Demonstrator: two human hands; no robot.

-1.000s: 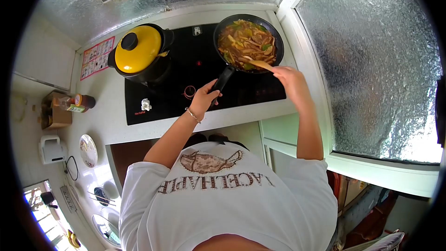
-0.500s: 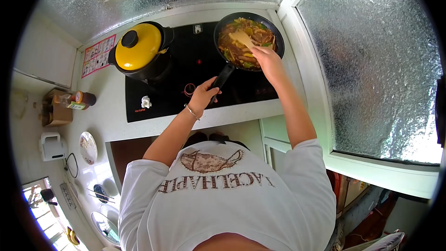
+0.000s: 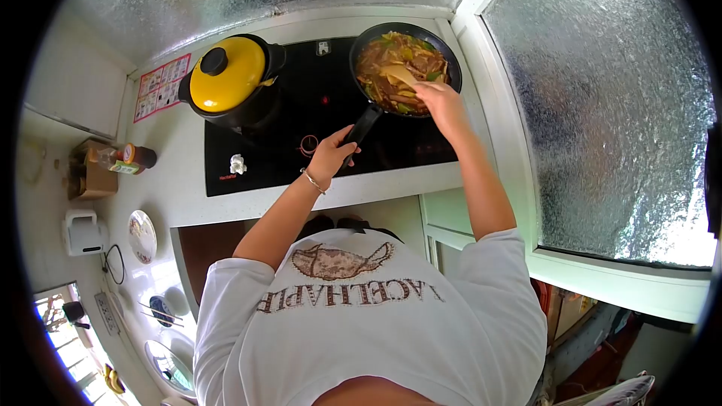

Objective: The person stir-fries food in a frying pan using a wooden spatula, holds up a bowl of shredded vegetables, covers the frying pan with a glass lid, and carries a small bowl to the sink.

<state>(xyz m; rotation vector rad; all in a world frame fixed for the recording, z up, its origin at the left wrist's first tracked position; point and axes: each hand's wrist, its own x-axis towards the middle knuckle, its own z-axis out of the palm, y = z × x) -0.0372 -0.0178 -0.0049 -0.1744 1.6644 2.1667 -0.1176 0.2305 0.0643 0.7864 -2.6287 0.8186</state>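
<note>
My left hand (image 3: pixel 332 156) is wrapped around the black handle of a frying pan (image 3: pixel 453 68) on the right side of the cooktop. In the pan lies a brown, saucy stir-fry (image 3: pixel 387 60) with strips that look like meat and green and yellow pieces. Over the pan's near right rim, my right hand (image 3: pixel 442 105) is closed on a wooden spatula (image 3: pixel 400 74). Its blade rests among the food, and its handle is mostly hidden by my fingers.
A black pot with a yellow lid (image 3: pixel 229 83) stands on the left of the black cooktop (image 3: pixel 301 90). A crumpled white thing (image 3: pixel 238 164) lies near its front left corner. Farther left are a jar (image 3: pixel 140 156), a cardboard box (image 3: pixel 94 173) and a plate (image 3: pixel 142 237). A frosted glass panel (image 3: pixel 602 105) borders the right.
The spatula and my right hand have shifted slightly toward me and to the right, with the blade lower in the food. My left hand keeps its hold on the pan handle.
</note>
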